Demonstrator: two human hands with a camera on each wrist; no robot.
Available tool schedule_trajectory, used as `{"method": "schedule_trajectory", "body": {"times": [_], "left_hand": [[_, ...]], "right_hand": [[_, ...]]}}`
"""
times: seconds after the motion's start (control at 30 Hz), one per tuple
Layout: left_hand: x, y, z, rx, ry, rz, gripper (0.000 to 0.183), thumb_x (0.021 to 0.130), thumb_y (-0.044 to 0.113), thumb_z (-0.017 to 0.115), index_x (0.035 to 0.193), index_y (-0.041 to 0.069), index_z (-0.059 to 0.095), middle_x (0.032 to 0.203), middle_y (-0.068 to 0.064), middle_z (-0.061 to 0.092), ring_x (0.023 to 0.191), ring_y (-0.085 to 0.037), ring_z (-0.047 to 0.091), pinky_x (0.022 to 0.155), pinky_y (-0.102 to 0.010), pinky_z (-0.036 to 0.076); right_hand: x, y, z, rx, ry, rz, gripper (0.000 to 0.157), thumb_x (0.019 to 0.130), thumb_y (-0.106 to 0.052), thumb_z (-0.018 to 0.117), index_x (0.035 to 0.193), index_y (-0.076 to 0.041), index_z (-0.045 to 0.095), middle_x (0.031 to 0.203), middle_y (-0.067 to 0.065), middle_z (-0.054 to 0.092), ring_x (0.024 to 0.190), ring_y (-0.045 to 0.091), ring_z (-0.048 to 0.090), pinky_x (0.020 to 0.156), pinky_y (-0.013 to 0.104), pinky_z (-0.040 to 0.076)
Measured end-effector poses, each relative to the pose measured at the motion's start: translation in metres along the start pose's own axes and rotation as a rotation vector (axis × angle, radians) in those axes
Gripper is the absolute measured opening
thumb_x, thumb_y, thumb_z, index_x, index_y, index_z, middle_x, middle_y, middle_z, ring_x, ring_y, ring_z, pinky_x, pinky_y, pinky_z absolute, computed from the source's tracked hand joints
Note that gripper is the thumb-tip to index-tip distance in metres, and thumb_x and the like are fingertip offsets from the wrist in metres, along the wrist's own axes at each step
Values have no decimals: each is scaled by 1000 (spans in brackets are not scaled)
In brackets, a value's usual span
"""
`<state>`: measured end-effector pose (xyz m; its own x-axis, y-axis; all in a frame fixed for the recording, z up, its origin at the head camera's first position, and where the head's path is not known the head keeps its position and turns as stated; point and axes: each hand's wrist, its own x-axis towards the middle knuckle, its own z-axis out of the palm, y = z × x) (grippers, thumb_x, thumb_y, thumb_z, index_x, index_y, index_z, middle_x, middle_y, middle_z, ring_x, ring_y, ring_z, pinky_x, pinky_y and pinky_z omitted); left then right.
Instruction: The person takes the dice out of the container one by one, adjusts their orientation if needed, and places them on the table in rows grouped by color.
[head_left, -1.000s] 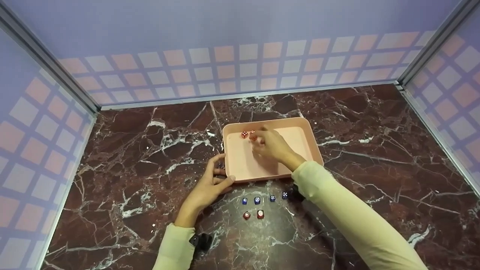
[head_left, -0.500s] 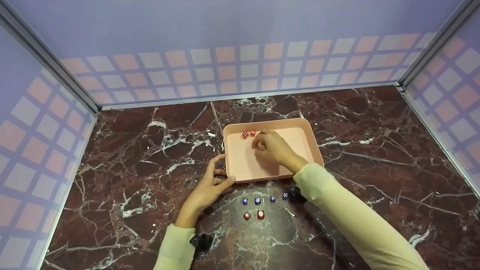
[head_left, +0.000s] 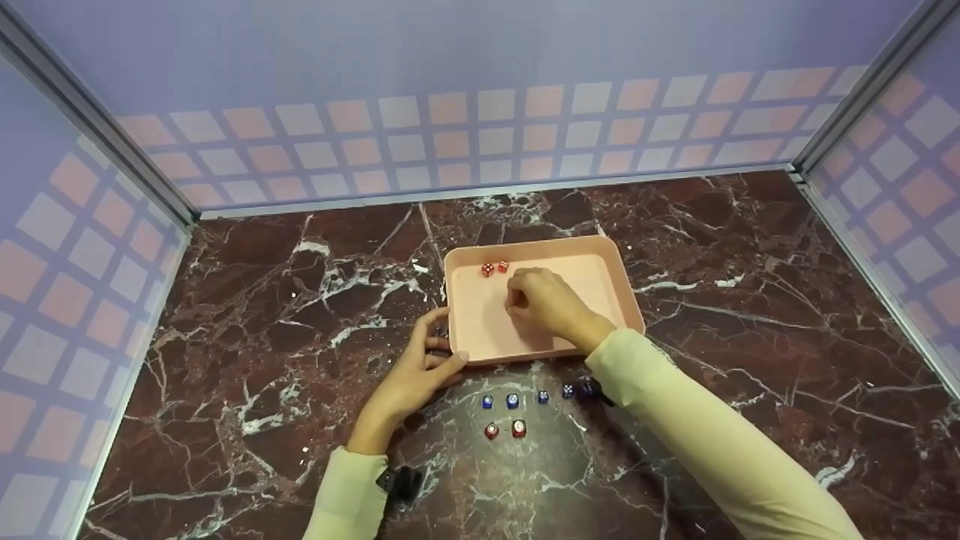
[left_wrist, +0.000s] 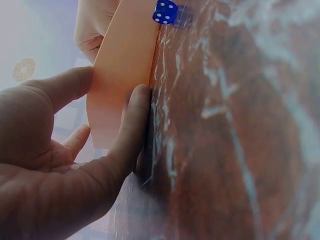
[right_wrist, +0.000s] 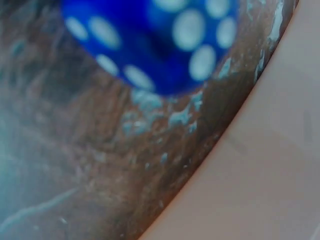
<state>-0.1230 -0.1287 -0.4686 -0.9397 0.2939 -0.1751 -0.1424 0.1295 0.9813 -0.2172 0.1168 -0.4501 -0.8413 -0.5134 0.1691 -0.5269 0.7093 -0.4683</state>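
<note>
At the near left corner of a shallow peach tray (head_left: 480, 358), my left hand (head_left: 409, 379) holds on, thumb at the front rim and other fingers along the left side. In the left wrist view, fingertips (left_wrist: 137, 95) touch the tray's outer wall (left_wrist: 125, 55). My right hand (head_left: 547, 300) is over the tray with its fingers curled down; whether they pinch anything is hidden. Just beyond its knuckles, a red die (head_left: 487, 270) and another red die (head_left: 503, 266) lie near the tray's back wall. The right wrist view shows no hand, only a large blue die (right_wrist: 165, 55) beside the tray.
Several blue dice (head_left: 513, 400) form a row on the dark marbled table (head_left: 300, 420) in front of the tray. Nearer me lie two red dice (head_left: 519, 428). Patterned panels (head_left: 450, 135) wall in the back and both sides. My right forearm crosses above the table's right half.
My right hand has drawn back from the second red die toward the middle of the tray, and its fingers have curled downward. Left hand, tray and table dice stay put.
</note>
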Motion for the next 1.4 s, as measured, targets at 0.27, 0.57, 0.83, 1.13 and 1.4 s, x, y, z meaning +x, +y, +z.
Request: {"method": "schedule_trajectory", "body": {"times": [0.27,0.57,0.83,1.13,1.4], "left_hand": [[-1,2,-1,2,-1,-20,75,102,5,69,163,15,27,128,-28,49,101,-32,67,93,-42,64],[-1,4,-1,12,-3,-16,76,102,6,69,163,15,26,129,-28,48,102,-33,68,93,-42,64],[2,7,-1,16,-13,-8,76,102,7,69,163,16,25,129,-28,50,103,-32,68,92,-43,64],[2,7,1,4,3,-31,76,102,6,70,163,17,27,128,-27,49,103,-32,68,93,-42,64],[0,4,0,13,9,-47,75,101,6,70,163,18,28,128,-26,49,101,-30,67,93,-42,64]], "right_hand": [[-1,-2,2,22,23,-6,22,83,4,74,69,-7,62,74,5,59,67,20,55,63,37,51],[0,-5,0,37,20,4,39,86,4,73,63,-13,46,67,-2,46,63,17,46,59,32,37],[-2,-4,-10,71,9,35,28,80,8,69,67,-11,53,65,-1,53,64,18,50,59,32,40],[-18,-10,-23,201,-17,72,20,81,12,73,95,0,66,89,12,75,82,27,71,77,39,63],[-47,-29,-41,227,55,-33,13,85,7,76,96,1,73,91,11,71,80,22,70,75,34,63]]}}
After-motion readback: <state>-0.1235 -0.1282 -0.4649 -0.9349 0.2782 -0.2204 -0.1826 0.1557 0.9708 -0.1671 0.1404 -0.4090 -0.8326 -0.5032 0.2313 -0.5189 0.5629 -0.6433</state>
